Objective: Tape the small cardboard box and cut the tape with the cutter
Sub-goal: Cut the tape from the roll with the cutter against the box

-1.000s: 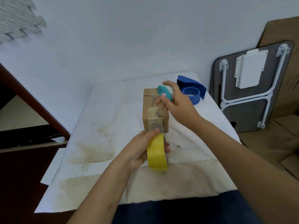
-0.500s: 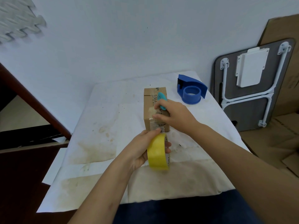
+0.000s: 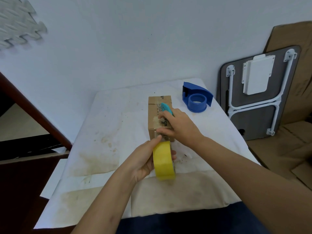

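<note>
A small cardboard box (image 3: pixel 155 114) lies on the white stained cloth, long side pointing away from me. My left hand (image 3: pixel 143 159) grips a yellow tape roll (image 3: pixel 163 160) just in front of the box's near end, thumb on the clear tape strip running up onto the box. My right hand (image 3: pixel 180 125) rests over the box's near right top, holding a teal cutter (image 3: pixel 166 108) whose tip points away across the lid. Its fingers press at the near top edge, close to my left thumb.
A blue tape dispenser (image 3: pixel 196 98) stands on the table behind and right of the box. A folded table (image 3: pixel 256 98) and flattened cardboard (image 3: pixel 295 149) lean at the right. A dark wooden rail (image 3: pixel 33 112) runs along the left. The table edge (image 3: pixel 152 215) is near me.
My right hand with the teal cutter has come down from above the box's far end onto its near top edge. The left hand and tape roll stay nearly still.
</note>
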The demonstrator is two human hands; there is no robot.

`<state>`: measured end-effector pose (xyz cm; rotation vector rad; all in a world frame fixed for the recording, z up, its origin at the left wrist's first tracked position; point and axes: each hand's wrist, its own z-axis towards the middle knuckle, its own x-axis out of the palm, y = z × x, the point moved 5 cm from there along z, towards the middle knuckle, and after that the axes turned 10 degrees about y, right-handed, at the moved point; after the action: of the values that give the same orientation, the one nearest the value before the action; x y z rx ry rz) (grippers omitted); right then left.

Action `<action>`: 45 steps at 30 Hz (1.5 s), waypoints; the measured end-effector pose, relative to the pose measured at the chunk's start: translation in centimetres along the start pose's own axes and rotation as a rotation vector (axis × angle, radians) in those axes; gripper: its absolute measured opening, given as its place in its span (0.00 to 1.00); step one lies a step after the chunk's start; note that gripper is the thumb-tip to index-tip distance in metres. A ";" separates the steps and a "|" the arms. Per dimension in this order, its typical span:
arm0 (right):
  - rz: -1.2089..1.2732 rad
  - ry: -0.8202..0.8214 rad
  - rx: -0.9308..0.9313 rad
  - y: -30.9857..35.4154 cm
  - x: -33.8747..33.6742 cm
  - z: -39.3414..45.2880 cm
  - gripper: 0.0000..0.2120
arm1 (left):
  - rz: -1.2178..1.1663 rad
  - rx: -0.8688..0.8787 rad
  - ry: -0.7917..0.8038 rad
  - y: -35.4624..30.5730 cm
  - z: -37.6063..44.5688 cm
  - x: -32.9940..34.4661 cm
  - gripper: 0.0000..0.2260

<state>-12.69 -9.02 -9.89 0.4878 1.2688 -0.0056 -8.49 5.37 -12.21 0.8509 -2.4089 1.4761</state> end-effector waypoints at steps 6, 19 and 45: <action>-0.093 0.019 -0.012 0.1 0.1 -0.2 0.27 | -0.041 0.041 0.003 -1.1 0.4 -0.3 0.18; 0.006 0.068 -0.056 -0.2 0.2 0.0 0.23 | 0.031 0.033 -0.008 -1.4 0.4 -0.1 0.17; 0.486 -0.283 0.116 -0.8 -4.8 0.3 0.13 | 0.005 -0.043 -0.029 -1.5 1.7 -1.0 0.17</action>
<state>-14.16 -11.09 -5.78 0.8551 0.8526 0.2540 -6.58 3.74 -12.35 0.8634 -2.4558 1.4172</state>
